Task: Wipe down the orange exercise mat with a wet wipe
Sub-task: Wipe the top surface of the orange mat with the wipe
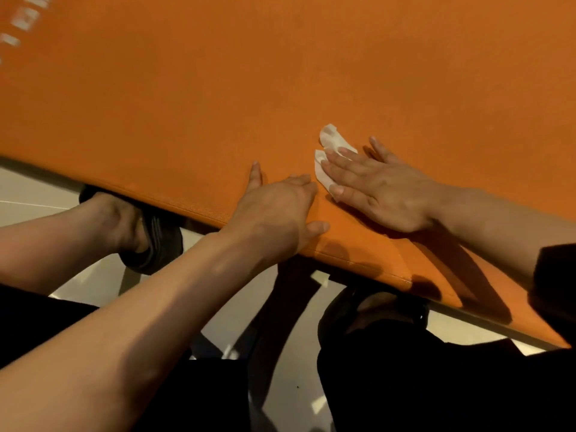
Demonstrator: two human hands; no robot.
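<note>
Head view, lowest in the frame: pale glossy tiled floor [224, 319] and a black slide sandal [156, 241] at left centre. Above it the thick orange padded exercise mat [218, 104] fills the upper frame. The left hand [277, 210] rests flat on its near edge, grip open. The right hand [380, 188], fingers straight, presses a white wet wipe [330, 141] onto the mat at centre. Blurred white lettering [21, 23], unreadable, sits upper left.

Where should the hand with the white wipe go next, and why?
Probably slide the right hand and the wet wipe away from the body, up across the orange mat. The wipe lies flat under straight fingers close to the near edge, and a wide stretch of mat lies beyond it. The left hand presses the edge, likely steadying it.
</note>
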